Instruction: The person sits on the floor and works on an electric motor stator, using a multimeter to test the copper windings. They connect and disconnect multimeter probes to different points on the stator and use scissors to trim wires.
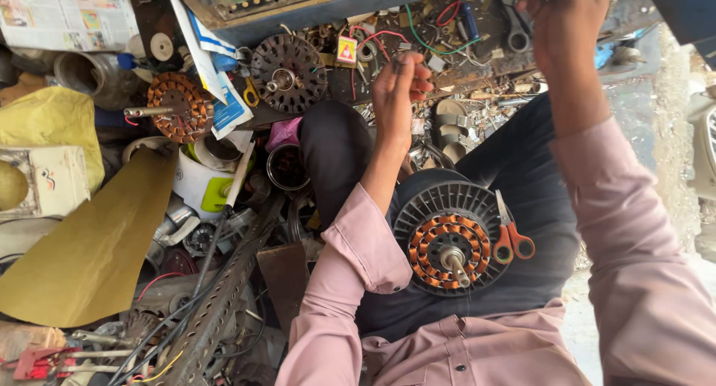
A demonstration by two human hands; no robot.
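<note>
Head view: left hand [399, 95] and right hand [563, 24], fingers pinched together, raised well above the lap-held stator [447, 240].

Cluttered scrap metal parts and coloured wires [447, 35] are crowding the floor ahead; orange-handled scissors [510, 233] and a copper-wound black fan stator [447, 240] are occupying the lap.

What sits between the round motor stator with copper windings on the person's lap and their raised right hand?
In the head view, orange-handled scissors lie beside the stator; beyond them, only dark trousers up to the right hand.
</note>
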